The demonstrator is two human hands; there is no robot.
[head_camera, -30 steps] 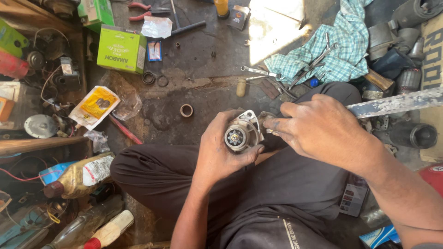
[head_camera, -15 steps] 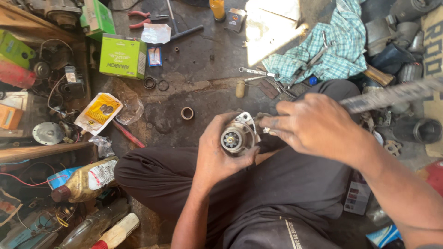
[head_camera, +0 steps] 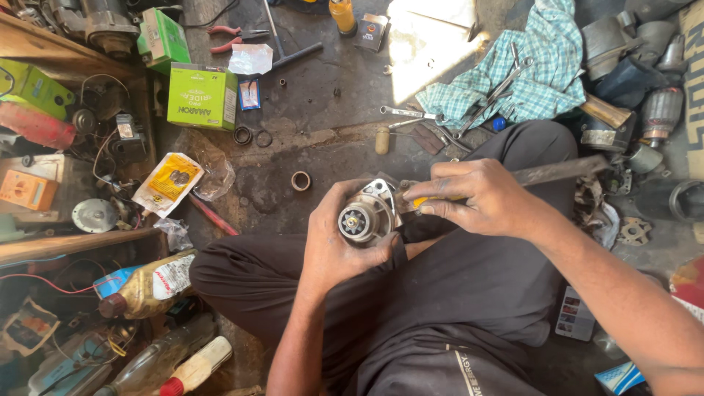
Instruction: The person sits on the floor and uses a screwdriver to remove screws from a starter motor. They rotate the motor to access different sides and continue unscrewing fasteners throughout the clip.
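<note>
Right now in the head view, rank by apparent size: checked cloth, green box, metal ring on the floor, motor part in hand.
1. checked cloth
2. green box
3. motor part, though it is nearer the camera
4. metal ring

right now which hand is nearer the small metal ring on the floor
Left. The left hand, cupping the motor part, sits just below and right of the ring. The right hand is farther right, beyond the part.

Grimy silver starter motor [head_camera: 367,216] is sitting above the lap, its toothed pinion gear [head_camera: 353,221] facing up; a yellow-handled tool [head_camera: 425,202] is touching its side.
</note>
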